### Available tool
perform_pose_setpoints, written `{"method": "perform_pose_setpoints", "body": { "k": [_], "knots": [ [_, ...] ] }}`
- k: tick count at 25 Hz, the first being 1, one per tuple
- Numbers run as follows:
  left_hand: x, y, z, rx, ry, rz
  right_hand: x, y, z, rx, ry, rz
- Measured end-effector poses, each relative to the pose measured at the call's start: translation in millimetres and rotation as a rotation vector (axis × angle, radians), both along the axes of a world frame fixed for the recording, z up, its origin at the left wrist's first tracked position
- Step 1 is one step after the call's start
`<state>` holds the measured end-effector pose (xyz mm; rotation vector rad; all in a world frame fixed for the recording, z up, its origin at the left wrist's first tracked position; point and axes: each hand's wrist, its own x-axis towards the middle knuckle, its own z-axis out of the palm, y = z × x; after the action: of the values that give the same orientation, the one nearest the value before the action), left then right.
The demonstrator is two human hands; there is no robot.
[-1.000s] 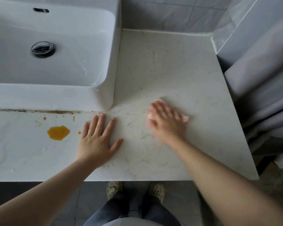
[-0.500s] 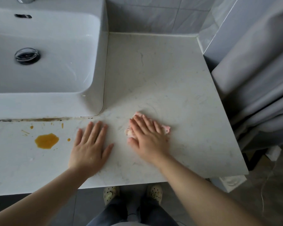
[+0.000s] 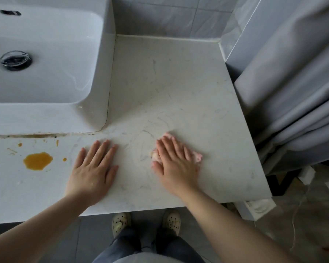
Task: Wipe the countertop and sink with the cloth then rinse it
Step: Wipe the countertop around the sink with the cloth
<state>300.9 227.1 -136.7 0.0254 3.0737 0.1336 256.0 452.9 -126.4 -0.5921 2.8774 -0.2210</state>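
Note:
A small pink cloth (image 3: 197, 156) lies flat on the pale marble countertop (image 3: 169, 88), mostly hidden under my right hand (image 3: 174, 164), which presses on it with straight fingers. My left hand (image 3: 93, 168) rests flat on the counter to the left, fingers spread, holding nothing. An orange spill (image 3: 37, 160) with small splashes sits left of my left hand. The white sink (image 3: 101, 73) with its metal drain (image 3: 14, 59) fills the upper left.
A dirty brown seam (image 3: 36, 135) runs along the sink's front edge. Grey tiled wall (image 3: 169, 16) backs the counter. A grey curtain (image 3: 296, 92) hangs at the right. Beyond the counter's right corner stand a white object (image 3: 258, 207) and a cable on the floor.
My right hand slid the cloth left toward my left hand, then back to the right a little. The left hand stayed flat in place. The camera view shifted.

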Motion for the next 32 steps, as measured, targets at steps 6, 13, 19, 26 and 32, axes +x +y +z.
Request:
{"method": "perform_pose_setpoints", "body": {
  "k": [6,13,19,26,32],
  "knots": [
    [-1,0,0,0.003,0.017,0.000,-45,124,-2,0.086,0.019,-0.579],
    [-3,-2,1,-0.032,-0.054,-0.047,28,-39,-7,-0.042,0.094,-0.222],
    [-4,-23,10,-0.043,-0.062,-0.191,-9,11,-2,0.061,0.042,-0.253],
    [11,-71,20,-0.156,-0.196,-0.368,19,-96,-8,-0.021,0.122,-0.319],
    [11,-72,18,-0.095,-0.262,-0.309,31,-74,-1,0.082,0.098,0.016]
  ]
}}
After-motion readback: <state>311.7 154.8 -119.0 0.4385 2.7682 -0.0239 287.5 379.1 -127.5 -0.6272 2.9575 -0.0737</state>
